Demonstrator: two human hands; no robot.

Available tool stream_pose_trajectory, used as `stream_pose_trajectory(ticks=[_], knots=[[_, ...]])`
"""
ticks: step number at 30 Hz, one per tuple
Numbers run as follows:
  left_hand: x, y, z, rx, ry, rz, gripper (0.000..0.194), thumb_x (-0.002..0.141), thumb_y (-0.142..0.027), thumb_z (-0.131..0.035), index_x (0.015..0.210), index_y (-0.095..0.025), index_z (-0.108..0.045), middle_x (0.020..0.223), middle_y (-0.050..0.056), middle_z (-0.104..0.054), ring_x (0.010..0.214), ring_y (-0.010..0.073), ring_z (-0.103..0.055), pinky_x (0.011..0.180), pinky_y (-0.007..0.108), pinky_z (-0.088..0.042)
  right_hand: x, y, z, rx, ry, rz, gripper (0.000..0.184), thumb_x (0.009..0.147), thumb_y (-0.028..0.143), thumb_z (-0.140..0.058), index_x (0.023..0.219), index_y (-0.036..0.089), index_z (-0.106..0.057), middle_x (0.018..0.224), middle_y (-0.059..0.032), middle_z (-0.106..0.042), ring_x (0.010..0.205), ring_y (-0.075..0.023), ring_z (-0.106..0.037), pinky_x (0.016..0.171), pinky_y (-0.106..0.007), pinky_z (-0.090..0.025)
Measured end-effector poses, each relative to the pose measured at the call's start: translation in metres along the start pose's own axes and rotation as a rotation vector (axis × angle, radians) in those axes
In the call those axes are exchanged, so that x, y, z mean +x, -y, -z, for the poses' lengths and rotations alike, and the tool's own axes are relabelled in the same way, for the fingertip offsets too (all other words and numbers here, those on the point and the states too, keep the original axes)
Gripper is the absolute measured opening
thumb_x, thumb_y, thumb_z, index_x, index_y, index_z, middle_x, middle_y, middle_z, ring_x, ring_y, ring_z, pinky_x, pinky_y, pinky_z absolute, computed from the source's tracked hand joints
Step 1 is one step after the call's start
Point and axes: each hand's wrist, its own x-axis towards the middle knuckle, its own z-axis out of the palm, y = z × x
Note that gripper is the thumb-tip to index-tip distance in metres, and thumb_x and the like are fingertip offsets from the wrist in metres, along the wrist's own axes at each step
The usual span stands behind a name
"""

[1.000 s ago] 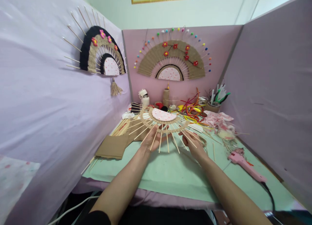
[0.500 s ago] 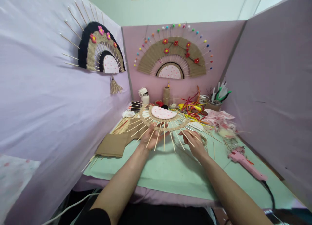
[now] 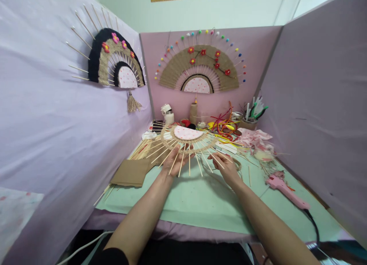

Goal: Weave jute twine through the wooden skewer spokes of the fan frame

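A half-round fan point(image 3: 188, 133) of thin wooden sticks is held above the table, with a pink-dotted white centre and a band of woven jute. My left hand point(image 3: 172, 162) supports it from below, thumb near the band and fingers partly hidden behind the sticks. At the fan's right side, my right hand point(image 3: 225, 167) is closed in a pinch close to the stick tips. A strand of jute twine point(image 3: 238, 165) loops below and beside that hand; its end between the fingertips is too small to see clearly.
Brown cardboard point(image 3: 130, 173) and loose sticks lie left. A pink glue gun point(image 3: 288, 190) with a black cord rests right. Behind are a white bottle point(image 3: 169, 116), a twine cone point(image 3: 193, 112), coloured pipe cleaners point(image 3: 226, 123) and dotted cloth point(image 3: 254, 138). Two finished fans point(image 3: 169, 72) hang on the partitions.
The fan has turned and shifted slightly left in my left hand. My right hand has moved slightly, staying pinched at the fan's right side. The camera view has shifted a little.
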Motion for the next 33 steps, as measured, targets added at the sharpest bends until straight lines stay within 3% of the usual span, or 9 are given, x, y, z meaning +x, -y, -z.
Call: stream_pose_trajectory(ticks=[4, 8, 16, 25, 33], knots=[[0.003, -0.005, 0.001, -0.018, -0.059, -0.071, 0.022, 0.086, -0.02, -0.047, 0.103, -0.014, -0.059, 0.105, 0.011, -0.065, 0.112, 0.027, -0.054, 0.099, 0.05, -0.039, 0.003, -0.004, 0.0, 0.056, 0.015, -0.04, 0.029, 0.077, 0.045, -0.055, 0.073, 0.017, -0.062, 0.051, 0.0039, -0.038, 0.048, -0.0091, -0.032, 0.046, -0.023, -0.026], [0.005, -0.01, 0.0, -0.011, -0.119, -0.142, 0.026, 0.086, -0.02, -0.047, 0.109, -0.013, -0.057, 0.103, 0.01, -0.066, 0.105, 0.0258, -0.058, 0.096, 0.049, -0.042, 0.004, 0.001, 0.002, 0.118, 0.138, -0.06, 0.027, 0.074, 0.043, -0.06, 0.077, 0.016, -0.061, 0.052, 0.0041, -0.041, 0.047, -0.008, -0.033, 0.044, -0.022, -0.023], [0.005, -0.008, -0.003, 0.053, -0.132, -0.28, 0.022, 0.081, -0.016, -0.054, 0.103, -0.016, -0.059, 0.097, 0.006, -0.067, 0.099, 0.0232, -0.061, 0.094, 0.048, -0.044, -0.003, 0.007, 0.005, 0.242, 0.337, -0.087, 0.021, 0.075, 0.035, -0.061, 0.081, 0.016, -0.061, 0.053, 0.0026, -0.051, 0.046, -0.0078, -0.042, 0.047, -0.022, -0.032], [0.007, -0.009, 0.001, 0.074, -0.154, -0.286, 0.026, 0.079, -0.017, -0.057, 0.104, -0.015, -0.057, 0.097, 0.008, -0.066, 0.1, 0.0233, -0.061, 0.094, 0.047, -0.044, 0.0, 0.001, 0.005, 0.502, 0.262, -0.162, 0.021, 0.068, 0.034, -0.069, 0.074, 0.015, -0.064, 0.048, 0.0012, -0.056, 0.037, -0.0073, -0.044, 0.037, -0.02, -0.033], [0.006, -0.01, -0.002, 0.068, -0.149, -0.271, 0.023, 0.081, -0.017, -0.053, 0.104, -0.015, -0.057, 0.096, 0.007, -0.067, 0.1, 0.0228, -0.061, 0.095, 0.046, -0.043, 0.002, 0.003, 0.004, 0.432, 0.2, -0.204, 0.025, 0.067, 0.038, -0.069, 0.07, 0.014, -0.063, 0.051, -0.0004, -0.058, 0.039, -0.0074, -0.045, 0.038, -0.021, -0.034]])
